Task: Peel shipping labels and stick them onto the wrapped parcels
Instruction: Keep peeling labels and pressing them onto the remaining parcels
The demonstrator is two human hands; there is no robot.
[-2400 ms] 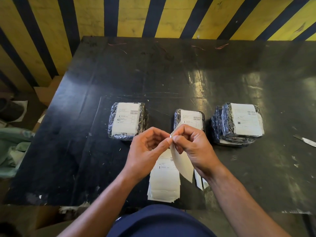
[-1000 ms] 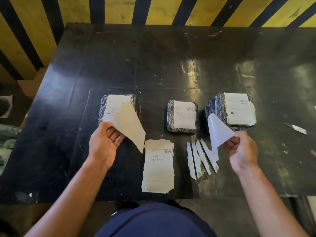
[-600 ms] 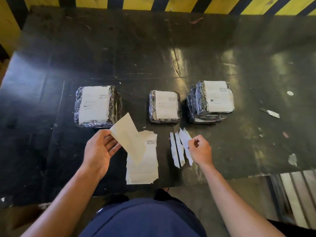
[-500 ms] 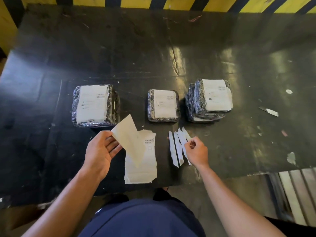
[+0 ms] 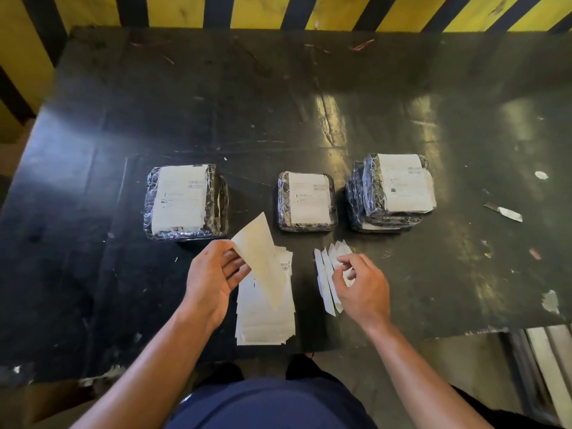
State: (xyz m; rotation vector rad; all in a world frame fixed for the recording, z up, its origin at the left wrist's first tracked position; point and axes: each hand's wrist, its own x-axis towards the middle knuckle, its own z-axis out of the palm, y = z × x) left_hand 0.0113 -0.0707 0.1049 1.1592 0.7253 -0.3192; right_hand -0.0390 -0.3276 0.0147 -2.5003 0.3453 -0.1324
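Pinching a peeled label (image 5: 259, 258) by its corner, the left hand (image 5: 210, 281) holds it above the label stack (image 5: 266, 314). The right hand (image 5: 360, 287), fingers loosely curled and holding nothing, hovers over the backing strips (image 5: 323, 275). Three wrapped parcels (image 5: 305, 202) sit at twelve o'clock on the table (image 5: 93, 212).

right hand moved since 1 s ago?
Yes. The right hand dropped from beside the right parcel stack toward the person, onto the backing strips, no longer holding paper.

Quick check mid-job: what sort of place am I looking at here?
Probably a warehouse packing or dispatch station: a yellow-and-black hazard-striped wall behind a worn black worktable, three labelled parcels in shiny black plastic wrap, and a stack of white shipping labels.
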